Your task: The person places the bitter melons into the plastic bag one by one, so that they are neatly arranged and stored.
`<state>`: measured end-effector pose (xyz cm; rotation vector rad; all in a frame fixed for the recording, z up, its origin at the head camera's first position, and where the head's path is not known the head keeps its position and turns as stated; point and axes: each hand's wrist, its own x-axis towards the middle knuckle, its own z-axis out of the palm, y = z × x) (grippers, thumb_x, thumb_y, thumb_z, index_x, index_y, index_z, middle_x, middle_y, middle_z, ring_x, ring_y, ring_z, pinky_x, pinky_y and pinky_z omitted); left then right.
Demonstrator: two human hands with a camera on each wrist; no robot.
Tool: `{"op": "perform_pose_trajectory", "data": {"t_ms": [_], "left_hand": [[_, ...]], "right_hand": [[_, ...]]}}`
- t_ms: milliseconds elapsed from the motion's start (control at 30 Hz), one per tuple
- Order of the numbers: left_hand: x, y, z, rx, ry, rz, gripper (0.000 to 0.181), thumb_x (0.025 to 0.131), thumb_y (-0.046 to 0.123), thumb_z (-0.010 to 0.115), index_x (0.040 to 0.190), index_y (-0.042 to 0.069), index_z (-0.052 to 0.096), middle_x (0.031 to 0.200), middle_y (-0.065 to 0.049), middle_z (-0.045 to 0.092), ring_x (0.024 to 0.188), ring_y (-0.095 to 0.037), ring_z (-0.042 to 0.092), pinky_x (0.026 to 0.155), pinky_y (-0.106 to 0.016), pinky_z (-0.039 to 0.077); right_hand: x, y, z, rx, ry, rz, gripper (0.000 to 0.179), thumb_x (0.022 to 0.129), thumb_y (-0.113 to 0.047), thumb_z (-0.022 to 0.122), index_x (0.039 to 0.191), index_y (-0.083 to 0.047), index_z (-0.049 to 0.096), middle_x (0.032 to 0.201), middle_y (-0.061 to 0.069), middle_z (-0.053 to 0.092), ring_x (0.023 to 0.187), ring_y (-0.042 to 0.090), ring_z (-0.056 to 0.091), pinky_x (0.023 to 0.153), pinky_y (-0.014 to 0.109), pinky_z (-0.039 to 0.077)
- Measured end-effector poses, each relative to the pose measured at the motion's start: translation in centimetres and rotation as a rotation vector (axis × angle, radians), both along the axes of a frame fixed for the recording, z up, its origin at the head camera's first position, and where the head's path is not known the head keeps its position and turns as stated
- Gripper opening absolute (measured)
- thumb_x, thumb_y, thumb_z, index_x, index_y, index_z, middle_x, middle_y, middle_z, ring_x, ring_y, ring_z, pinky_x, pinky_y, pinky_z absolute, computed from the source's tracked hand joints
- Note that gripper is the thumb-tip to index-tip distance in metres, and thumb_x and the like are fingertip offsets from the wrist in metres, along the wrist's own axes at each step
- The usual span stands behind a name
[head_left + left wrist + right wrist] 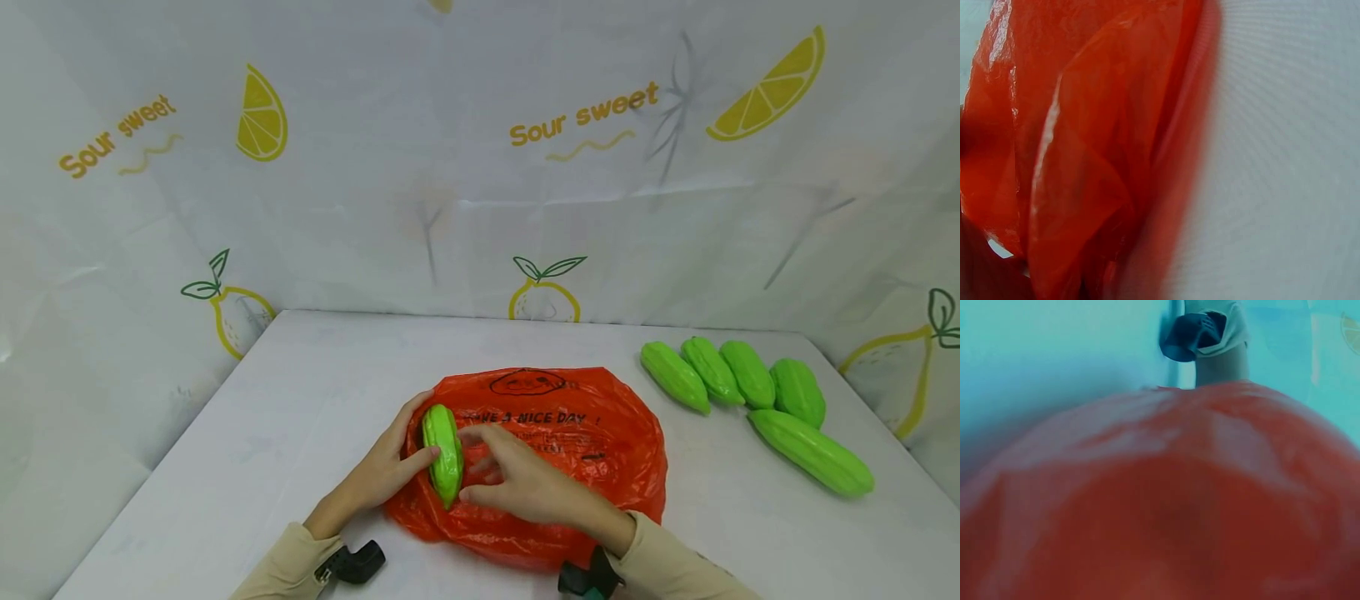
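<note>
A green, lengthwise-ridged bitter melon (444,457) stands nearly upright in the head view, at the left side of a red plastic bag (555,500). My left hand (386,462) holds the bag's left edge, its thumb laid across the bitter melon; the other fingers are partly hidden behind the plastic. On the melon's right, my right hand (521,479) reaches over the bag with loosely bent fingers, the fingertips close to the melon's side. Red plastic (1097,125) fills much of the left wrist view. The bag (1179,506) also covers the lower right wrist view.
Several more bitter melons (747,375) lie grouped at the back right of the white table (247,433), with a longer one (813,454) in front of them. A white cloth (360,208) printed with lemons hangs behind. Each wrist carries a black device (358,563).
</note>
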<state>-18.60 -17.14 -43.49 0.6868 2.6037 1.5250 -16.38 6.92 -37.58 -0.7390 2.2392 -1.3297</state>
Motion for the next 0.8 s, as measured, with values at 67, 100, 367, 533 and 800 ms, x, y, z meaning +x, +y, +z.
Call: {"op": "perform_pose_trajectory", "data": {"t_ms": [67, 100, 367, 533, 800], "left_hand": [[0.0, 0.0, 0.0, -0.002, 0.003, 0.000, 0.071, 0.097, 0.023, 0.061, 0.157, 0.022, 0.022, 0.154, -0.010, 0.040, 0.133, -0.027, 0.046, 0.108, -0.048, 0.039], [0.0, 0.0, 0.0, -0.003, 0.004, 0.000, 0.071, 0.097, 0.023, 0.061, 0.157, 0.022, 0.022, 0.154, -0.010, 0.040, 0.133, -0.027, 0.046, 0.108, -0.048, 0.039], [0.0, 0.0, 0.0, 0.006, 0.004, -0.003, 0.072, 0.097, 0.023, 0.061, 0.157, 0.021, 0.022, 0.156, -0.011, 0.038, 0.138, -0.029, 0.042, 0.111, -0.056, 0.035], [0.0, 0.1, 0.0, 0.006, 0.000, -0.003, 0.072, 0.097, 0.024, 0.061, 0.157, 0.021, 0.022, 0.157, -0.011, 0.036, 0.140, -0.031, 0.040, 0.111, -0.059, 0.033], [0.0, 0.0, -0.1, -0.003, 0.012, 0.005, 0.072, 0.096, 0.024, 0.061, 0.157, 0.021, 0.022, 0.156, -0.011, 0.038, 0.139, -0.030, 0.041, 0.111, -0.058, 0.034]], "right_hand": [[0.0, 0.3, 0.4, 0.013, 0.026, -0.005, 0.060, 0.092, -0.023, 0.071, 0.143, -0.009, 0.043, 0.144, 0.012, 0.047, 0.115, 0.027, 0.061, 0.087, 0.033, 0.055], [0.0, 0.4, 0.6, 0.018, 0.034, -0.011, 0.058, 0.093, -0.024, 0.070, 0.143, -0.010, 0.044, 0.143, 0.011, 0.048, 0.116, 0.027, 0.061, 0.087, 0.033, 0.055], [-0.1, 1.4, 1.4, 0.001, 0.069, -0.046, 0.052, 0.093, -0.026, 0.070, 0.139, -0.009, 0.049, 0.140, 0.013, 0.053, 0.117, 0.030, 0.061, 0.092, 0.042, 0.055], [0.0, 2.2, 1.5, 0.001, 0.063, -0.058, 0.052, 0.094, -0.029, 0.069, 0.139, -0.011, 0.050, 0.139, 0.013, 0.055, 0.119, 0.032, 0.060, 0.093, 0.046, 0.054], [0.4, 3.3, 1.8, 0.017, 0.089, -0.079, 0.052, 0.093, -0.032, 0.069, 0.137, -0.011, 0.051, 0.137, 0.014, 0.057, 0.117, 0.033, 0.060, 0.091, 0.047, 0.055]]}}
